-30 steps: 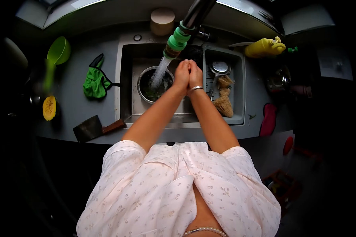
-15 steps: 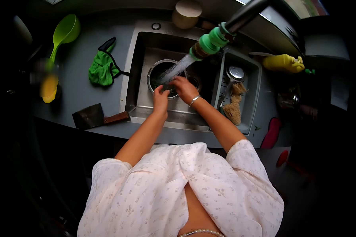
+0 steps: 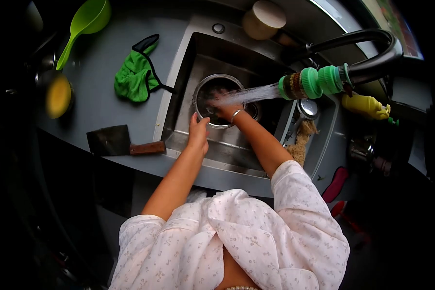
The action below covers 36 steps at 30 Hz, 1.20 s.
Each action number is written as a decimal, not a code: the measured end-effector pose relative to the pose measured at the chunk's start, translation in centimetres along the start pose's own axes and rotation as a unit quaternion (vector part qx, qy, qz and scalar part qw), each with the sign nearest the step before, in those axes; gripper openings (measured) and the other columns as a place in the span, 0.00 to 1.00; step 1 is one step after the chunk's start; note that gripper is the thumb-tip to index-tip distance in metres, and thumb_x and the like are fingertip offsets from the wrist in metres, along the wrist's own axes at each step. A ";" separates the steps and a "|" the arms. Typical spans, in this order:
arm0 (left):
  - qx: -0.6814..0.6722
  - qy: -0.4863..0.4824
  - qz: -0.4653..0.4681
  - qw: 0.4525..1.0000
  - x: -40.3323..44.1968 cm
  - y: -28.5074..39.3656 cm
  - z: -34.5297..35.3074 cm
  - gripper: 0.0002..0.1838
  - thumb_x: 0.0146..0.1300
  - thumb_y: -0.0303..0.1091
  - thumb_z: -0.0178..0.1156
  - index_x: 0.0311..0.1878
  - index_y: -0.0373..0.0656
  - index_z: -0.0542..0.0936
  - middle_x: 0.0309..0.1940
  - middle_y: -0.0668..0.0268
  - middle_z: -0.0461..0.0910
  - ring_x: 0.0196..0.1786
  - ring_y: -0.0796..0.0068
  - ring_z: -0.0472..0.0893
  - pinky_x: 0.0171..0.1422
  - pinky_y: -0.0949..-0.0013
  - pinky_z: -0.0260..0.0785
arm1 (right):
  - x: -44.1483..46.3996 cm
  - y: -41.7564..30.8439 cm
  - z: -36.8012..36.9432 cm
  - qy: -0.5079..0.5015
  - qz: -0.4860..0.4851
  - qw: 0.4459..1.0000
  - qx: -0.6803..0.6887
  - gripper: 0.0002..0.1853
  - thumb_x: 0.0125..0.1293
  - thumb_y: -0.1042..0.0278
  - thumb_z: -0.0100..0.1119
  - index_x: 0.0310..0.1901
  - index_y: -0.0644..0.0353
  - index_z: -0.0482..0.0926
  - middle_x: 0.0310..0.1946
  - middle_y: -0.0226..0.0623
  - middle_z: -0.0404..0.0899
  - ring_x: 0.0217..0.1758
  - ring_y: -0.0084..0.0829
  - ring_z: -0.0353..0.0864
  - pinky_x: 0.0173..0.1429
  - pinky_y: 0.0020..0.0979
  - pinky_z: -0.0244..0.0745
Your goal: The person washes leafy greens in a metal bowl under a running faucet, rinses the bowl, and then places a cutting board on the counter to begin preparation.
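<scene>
A round metal bowl [image 3: 219,126] stands in the steel sink, with water and something dark inside that I cannot make out. My left hand [image 3: 198,133] grips the bowl's near-left rim, with the thumb by the inner edge and the fingers outside. My right hand [image 3: 225,105], with a silver bracelet at the wrist, reaches down inside the bowl. Running water and motion blur hide its fingers. A stream pours onto that hand from the tap's green nozzle [image 3: 307,83], which points left over the sink.
Left of the sink [image 3: 165,104] lie a green cloth [image 3: 135,77], a cleaver [image 3: 110,141] and a green ladle [image 3: 89,18]. The right basin holds a scouring fibre [image 3: 298,147] and a round metal lid [image 3: 308,108]. Behind are a pale container [image 3: 264,19] and yellow bottle [image 3: 366,106].
My right hand has gone deeper into the bowl. My left hand has moved from the bowl's opening to its rim. The view has shifted, and the nozzle now appears further right.
</scene>
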<state>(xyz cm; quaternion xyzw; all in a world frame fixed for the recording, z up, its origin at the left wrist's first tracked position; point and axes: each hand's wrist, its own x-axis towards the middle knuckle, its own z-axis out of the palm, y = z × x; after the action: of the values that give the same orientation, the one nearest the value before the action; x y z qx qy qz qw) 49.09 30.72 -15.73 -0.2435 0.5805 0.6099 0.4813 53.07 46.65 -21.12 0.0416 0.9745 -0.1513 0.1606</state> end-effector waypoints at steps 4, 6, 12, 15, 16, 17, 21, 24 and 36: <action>0.002 0.024 0.021 0.999 0.9 -0.3 0.6 0.40 0.55 0.32 0.58 0.70 0.53 0.51 0.66 0.61 0.57 0.63 0.62 0.60 0.64 0.49 0.47 | 1.1 -0.9 3.9 0.088 0.198 0.970 0.108 0.20 0.59 0.67 0.50 0.55 0.47 0.71 0.56 0.47 0.69 0.60 0.50 0.67 0.62 0.45 0.63; -0.040 0.015 -0.001 0.999 0.8 -0.2 1.0 0.38 0.54 0.32 0.59 0.68 0.55 0.54 0.60 0.63 0.63 0.56 0.66 0.64 0.61 0.50 0.50 | 1.6 -0.1 6.5 0.083 0.200 0.957 0.194 0.18 0.62 0.68 0.47 0.55 0.51 0.70 0.53 0.50 0.71 0.55 0.51 0.71 0.59 0.45 0.66; -0.010 0.066 -0.020 0.998 2.3 -0.3 -0.3 0.37 0.51 0.35 0.61 0.65 0.55 0.57 0.49 0.68 0.70 0.46 0.72 0.68 0.56 0.57 0.54 | 1.6 1.4 4.8 0.032 0.128 0.982 0.135 0.20 0.63 0.54 0.51 0.52 0.59 0.73 0.52 0.57 0.70 0.57 0.55 0.68 0.59 0.44 0.65; -0.018 0.066 -0.008 0.998 3.0 -0.3 -0.7 0.37 0.49 0.35 0.63 0.64 0.52 0.59 0.44 0.69 0.71 0.43 0.75 0.67 0.53 0.64 0.56 | 0.7 0.1 0.3 0.118 0.358 0.849 0.370 0.44 0.62 0.29 0.35 0.50 0.73 0.73 0.54 0.62 0.69 0.55 0.52 0.71 0.61 0.43 0.61; -0.027 0.066 -0.005 0.997 3.2 -0.3 -0.8 0.38 0.49 0.35 0.63 0.64 0.51 0.59 0.42 0.69 0.71 0.42 0.75 0.67 0.52 0.66 0.57 | 0.5 0.3 0.0 0.117 0.358 0.850 0.369 0.44 0.62 0.29 0.35 0.50 0.73 0.73 0.54 0.62 0.69 0.55 0.52 0.71 0.61 0.43 0.61; -0.040 0.066 0.006 0.997 3.3 -0.4 -0.8 0.37 0.48 0.34 0.63 0.63 0.50 0.61 0.41 0.69 0.71 0.41 0.77 0.67 0.52 0.68 0.57 | 0.5 0.7 -0.5 0.103 0.355 0.830 0.418 0.43 0.62 0.29 0.35 0.46 0.73 0.75 0.51 0.61 0.71 0.55 0.51 0.71 0.61 0.42 0.61; -0.047 0.063 -0.001 0.997 3.5 -0.2 -0.9 0.35 0.48 0.34 0.63 0.62 0.49 0.63 0.40 0.70 0.71 0.40 0.77 0.67 0.52 0.68 0.57 | 1.6 3.9 1.0 0.070 0.151 0.876 0.452 0.27 0.60 0.46 0.50 0.49 0.64 0.76 0.50 0.55 0.73 0.58 0.47 0.69 0.64 0.38 0.60; -0.051 0.063 0.014 0.997 3.7 -0.5 -1.3 0.34 0.48 0.34 0.63 0.61 0.48 0.64 0.40 0.71 0.71 0.40 0.78 0.67 0.52 0.68 0.57 | 1.2 2.8 2.3 0.070 -0.006 0.957 0.281 0.21 0.58 0.59 0.53 0.51 0.58 0.75 0.56 0.51 0.69 0.61 0.47 0.66 0.66 0.39 0.58; -0.048 0.051 0.053 0.996 2.8 -0.8 -2.1 0.32 0.53 0.31 0.60 0.62 0.43 0.63 0.49 0.66 0.68 0.51 0.74 0.66 0.58 0.67 0.56 | 2.0 -1.3 3.9 0.017 0.157 0.981 0.115 0.37 0.42 0.80 0.61 0.58 0.48 0.65 0.61 0.49 0.61 0.66 0.49 0.58 0.66 0.44 0.58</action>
<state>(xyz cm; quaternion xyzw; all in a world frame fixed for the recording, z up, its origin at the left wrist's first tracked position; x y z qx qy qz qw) 48.05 29.50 -18.90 -0.2661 0.5869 0.6482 0.4057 52.20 44.31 -24.88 0.2151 0.9345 -0.2348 0.1594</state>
